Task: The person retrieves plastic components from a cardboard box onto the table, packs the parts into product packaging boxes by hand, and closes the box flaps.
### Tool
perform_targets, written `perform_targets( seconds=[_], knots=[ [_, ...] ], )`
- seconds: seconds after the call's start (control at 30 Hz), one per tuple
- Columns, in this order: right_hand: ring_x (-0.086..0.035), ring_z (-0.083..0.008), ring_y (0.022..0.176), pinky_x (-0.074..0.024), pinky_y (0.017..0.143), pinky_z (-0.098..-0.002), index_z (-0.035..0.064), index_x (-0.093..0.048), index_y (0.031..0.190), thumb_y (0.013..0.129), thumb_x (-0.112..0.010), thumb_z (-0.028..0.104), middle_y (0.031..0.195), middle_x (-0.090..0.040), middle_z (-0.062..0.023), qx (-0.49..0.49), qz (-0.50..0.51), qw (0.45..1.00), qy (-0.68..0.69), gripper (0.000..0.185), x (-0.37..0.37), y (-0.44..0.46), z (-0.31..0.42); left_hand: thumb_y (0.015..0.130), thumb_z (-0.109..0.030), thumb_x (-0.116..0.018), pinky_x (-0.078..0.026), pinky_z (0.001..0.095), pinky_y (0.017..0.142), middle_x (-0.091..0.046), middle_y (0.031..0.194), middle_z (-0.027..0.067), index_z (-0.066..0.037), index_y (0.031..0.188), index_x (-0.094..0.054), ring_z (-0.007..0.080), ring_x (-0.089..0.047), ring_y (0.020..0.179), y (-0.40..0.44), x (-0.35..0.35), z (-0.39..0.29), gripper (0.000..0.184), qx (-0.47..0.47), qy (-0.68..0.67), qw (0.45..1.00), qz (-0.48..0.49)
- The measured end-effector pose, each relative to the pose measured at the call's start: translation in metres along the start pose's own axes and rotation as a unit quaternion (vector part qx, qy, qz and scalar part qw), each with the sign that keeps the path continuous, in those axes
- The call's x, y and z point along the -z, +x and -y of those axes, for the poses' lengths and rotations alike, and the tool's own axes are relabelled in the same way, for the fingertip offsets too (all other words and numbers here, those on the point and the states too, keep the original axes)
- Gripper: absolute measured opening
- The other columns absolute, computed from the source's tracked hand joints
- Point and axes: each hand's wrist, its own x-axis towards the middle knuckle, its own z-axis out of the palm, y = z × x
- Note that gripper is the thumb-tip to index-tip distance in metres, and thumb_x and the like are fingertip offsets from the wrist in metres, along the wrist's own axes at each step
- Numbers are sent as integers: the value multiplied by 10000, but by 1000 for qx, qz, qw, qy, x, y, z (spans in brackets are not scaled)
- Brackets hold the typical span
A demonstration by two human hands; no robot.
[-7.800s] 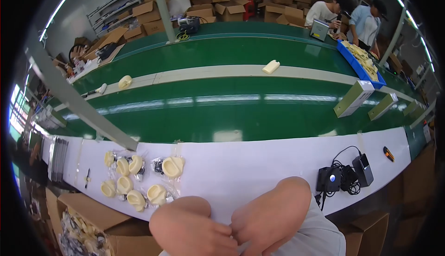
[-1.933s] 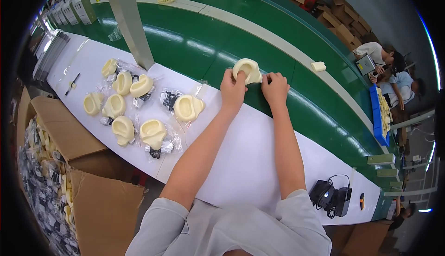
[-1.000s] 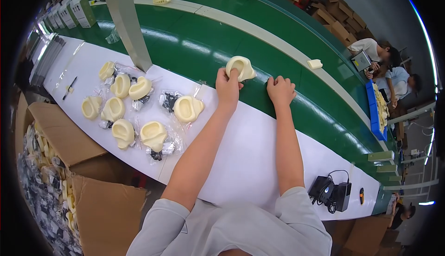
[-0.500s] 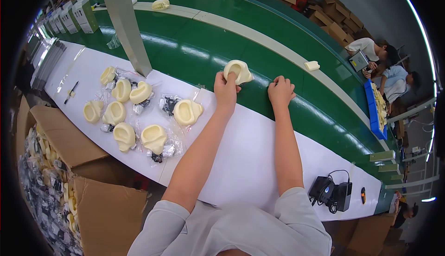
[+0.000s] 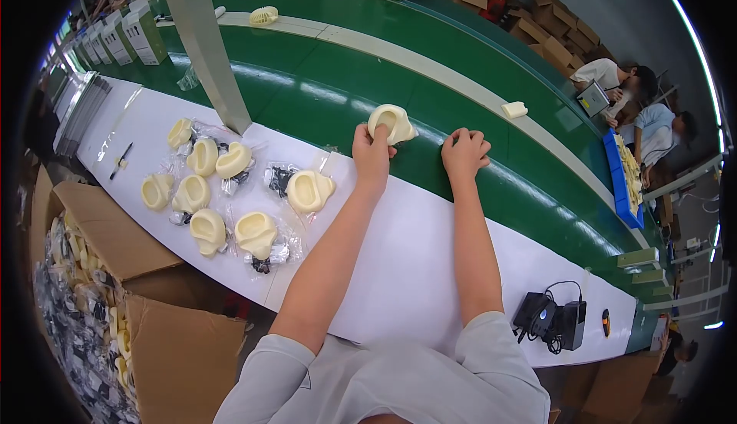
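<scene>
1. The cream plastic shell (image 5: 392, 123) is raised over the green work surface (image 5: 330, 128), just past the far edge of the white tabletop (image 5: 407, 259). Its long axis runs roughly left to right, the rounded end to the left and the narrower lobe pointing towards the right hand (image 5: 464, 154).
2. The left hand (image 5: 371, 151) is the nearer one: it grips the shell from the near left side, thumb in the hollow and fingers curled behind.
3. The right hand is to the right of the shell, apart from it, fingers loosely curled; whether they hold something small cannot be told.
4. On the tabletop's left part lie eight similar cream shells (image 5: 310, 191), among clear bags (image 5: 278, 252) with black parts, and a pen (image 5: 120, 161) farther left. On the right are black power adapters (image 5: 572, 324) with a cable, and a box cutter (image 5: 606, 323).
5. A metal post (image 5: 206, 52) stands at the far left edge. An open carton (image 5: 115, 228) of bagged parts is near left; far right, two people (image 5: 604, 75) (image 5: 655, 126) are by a blue tray (image 5: 634, 218).
</scene>
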Motion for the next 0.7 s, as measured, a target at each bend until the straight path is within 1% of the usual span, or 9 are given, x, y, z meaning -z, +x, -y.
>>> perform_targets(
  seconds=[0.1,0.2,0.23,0.33,0.5,0.6,0.7],
  knots=[
    [-328,-280,1121,-245,903,-506,157,-613,843,758,-599,287,1112,-464,-63,6,8,1000,9,156,0,-1,3,845,-216,-530,-400,215,499,-531,751,40,-53,899,-472,81,-474,517,1,1,0,181,5,8,1000,-3],
    [-346,-290,1074,-266,848,-506,123,-613,835,754,-597,241,1082,-459,-75,17,-11,1000,18,145,5,-4,4,846,-221,-532,-399,215,499,-534,750,40,-54,899,-473,81,-474,514,1,1,1,185,3,13,1000,-2],
    [-346,-290,1074,-266,848,-506,123,-613,835,754,-597,241,1082,-459,-75,16,-11,1000,18,145,6,-4,5,846,-223,-533,-399,215,499,-535,749,40,-54,899,-474,81,-475,512,1,1,1,187,3,17,1000,-2],
    [-330,-280,1125,-244,904,-508,152,-623,849,761,-598,288,1116,-461,-63,16,22,1000,15,164,7,-4,8,846,-224,-533,-400,216,498,-534,745,41,-54,896,-474,81,-475,510,1,1,2,187,1,14,1000,-2],
    [-330,-281,1128,-242,903,-510,151,-621,849,757,-599,287,1118,-461,-67,31,6,999,5,166,-2,-2,5,847,-223,-531,-401,217,497,-534,742,41,-55,892,-474,82,-477,510,1,1,2,183,-6,12,1000,-1],
    [-334,-280,1121,-243,900,-511,150,-617,839,750,-595,261,1115,-462,-68,-3,21,1000,13,144,7,-4,9,848,-221,-530,-401,217,497,-533,741,40,-55,891,-473,82,-477,510,2,1,3,181,-6,15,1000,1],
    [-333,-280,1122,-240,903,-513,145,-612,842,758,-592,276,1113,-462,-71,5,14,1000,15,157,4,-5,7,850,-219,-529,-401,217,497,-533,741,41,-55,890,-472,82,-477,510,1,1,2,178,-5,18,1000,3]
  ],
)
